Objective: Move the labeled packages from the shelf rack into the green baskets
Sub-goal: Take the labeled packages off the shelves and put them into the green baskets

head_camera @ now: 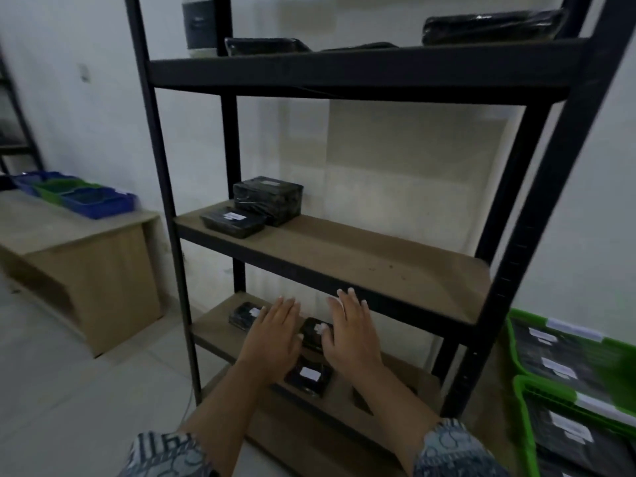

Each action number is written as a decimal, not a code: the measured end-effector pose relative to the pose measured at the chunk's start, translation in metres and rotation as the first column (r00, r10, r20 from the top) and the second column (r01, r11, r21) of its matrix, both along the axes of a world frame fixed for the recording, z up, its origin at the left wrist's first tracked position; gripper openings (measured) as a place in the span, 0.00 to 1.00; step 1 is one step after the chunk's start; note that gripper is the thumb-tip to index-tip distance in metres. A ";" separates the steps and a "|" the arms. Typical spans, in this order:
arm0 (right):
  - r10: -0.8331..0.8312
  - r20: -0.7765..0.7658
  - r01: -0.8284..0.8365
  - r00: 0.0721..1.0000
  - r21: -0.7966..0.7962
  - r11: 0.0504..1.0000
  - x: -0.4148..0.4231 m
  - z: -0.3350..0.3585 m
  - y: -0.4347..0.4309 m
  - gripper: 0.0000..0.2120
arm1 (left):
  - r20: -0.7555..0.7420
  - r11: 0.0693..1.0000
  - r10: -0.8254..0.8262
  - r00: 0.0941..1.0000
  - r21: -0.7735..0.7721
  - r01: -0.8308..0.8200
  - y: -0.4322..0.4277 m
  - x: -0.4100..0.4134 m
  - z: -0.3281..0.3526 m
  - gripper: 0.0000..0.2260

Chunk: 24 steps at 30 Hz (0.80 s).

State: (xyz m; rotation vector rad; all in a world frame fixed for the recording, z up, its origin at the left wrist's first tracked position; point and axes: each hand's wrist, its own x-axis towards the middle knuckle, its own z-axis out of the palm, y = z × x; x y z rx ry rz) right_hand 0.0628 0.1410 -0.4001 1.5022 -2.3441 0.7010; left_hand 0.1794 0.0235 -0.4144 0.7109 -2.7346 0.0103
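The fingers (pixel 285 306) of the left hand (pixel 275 330) are straight and spread, grasping nothing. Those of the right hand (pixel 351 333) are the same, released and fanned with the palm down. Both hands hover over the lower shelf (pixel 216 328) of the shelf rack (pixel 537 208). Between their thumbs sits a small black package (pixel 311 333), glossy in plastic wrap, with a white label on top. Whether either thumb touches it cannot be told.

Just nearer the person lies a second package (pixel 308 375), a rounded black tray with a white rectangular label. A third package (pixel 242 315) of the same kind lies to the left, by the left fingertips.

The rack has matte black metal posts and flat brown fibreboard shelves. The middle shelf (pixel 378 256) holds a boxy parcel (pixel 268 197) in shiny black film at its left end. A flat labeled tray (pixel 232 220) sits in front of it, touching. On the top shelf lie flat black packs (pixel 492 25).

To the right of the rack are the green baskets (pixel 516 346), bright plastic and rectangular, filled with dark packages that show white labels. Well to the left, a pale wood-look bench (pixel 86 256) carries blue and green bins (pixel 98 201). Patterned sleeves (pixel 454 449) cover both forearms.
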 end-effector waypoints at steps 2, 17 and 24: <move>0.019 -0.027 -0.018 0.999 0.033 0.999 -0.005 0.006 -0.028 0.25 | -0.005 1.000 0.020 1.000 -0.004 -0.020 -0.025 -0.004 0.006 0.27; 0.086 -0.019 -0.084 0.996 0.075 0.994 -0.048 0.030 -0.225 0.27 | -0.173 0.993 0.066 0.983 -0.085 -0.081 -0.232 -0.034 0.037 0.29; 0.022 0.095 -0.030 0.995 0.074 0.997 -0.044 0.021 -0.311 0.32 | -0.241 0.996 0.071 0.968 -0.027 -0.080 -0.346 -0.019 0.035 0.29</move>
